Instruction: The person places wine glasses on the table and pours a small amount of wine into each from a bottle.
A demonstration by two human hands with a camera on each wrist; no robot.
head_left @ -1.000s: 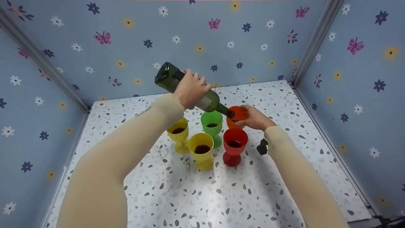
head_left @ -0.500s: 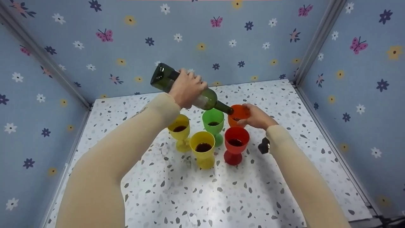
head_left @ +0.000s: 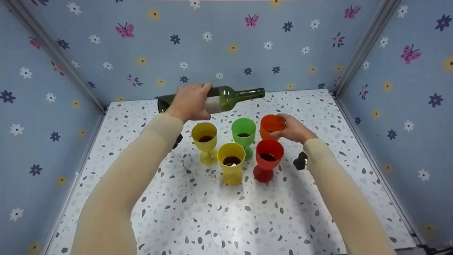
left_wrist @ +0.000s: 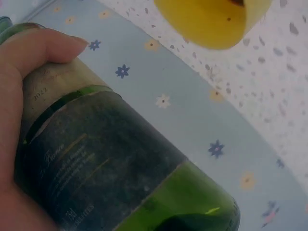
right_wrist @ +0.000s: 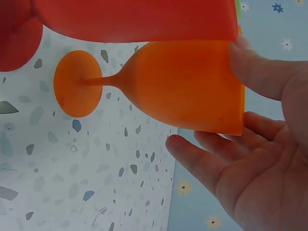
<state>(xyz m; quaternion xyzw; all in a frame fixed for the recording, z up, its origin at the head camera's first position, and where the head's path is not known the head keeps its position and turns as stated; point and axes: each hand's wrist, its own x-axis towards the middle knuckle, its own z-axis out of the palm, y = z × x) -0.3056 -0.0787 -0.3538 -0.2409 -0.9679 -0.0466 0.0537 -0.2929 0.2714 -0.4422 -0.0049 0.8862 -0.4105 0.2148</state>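
Note:
My left hand (head_left: 190, 102) grips a green glass wine bottle (head_left: 228, 99) round its labelled body. The bottle lies almost level above the table, its neck pointing right, and its label (left_wrist: 91, 139) faces the left wrist camera. My right hand (head_left: 293, 129) holds the orange goblet (right_wrist: 183, 86) near the rim, thumb on one side and fingers on the other. The orange goblet stands upright at the back right of the group. Next to it are a green goblet (head_left: 243, 132) and, in front, a red goblet (head_left: 269, 152). Dark liquid shows in the goblets.
Two yellow goblets stand on the left: a rear yellow goblet (head_left: 204, 132) below the bottle and a front yellow goblet (head_left: 231, 173). The speckled white table (head_left: 198, 219) is enclosed by flowered blue walls (head_left: 226, 46) at the back and sides.
The bottle has swung from tilted down, mouth at the orange goblet, to nearly level, its neck raised away from the rim. My right hand keeps its hold on the orange goblet.

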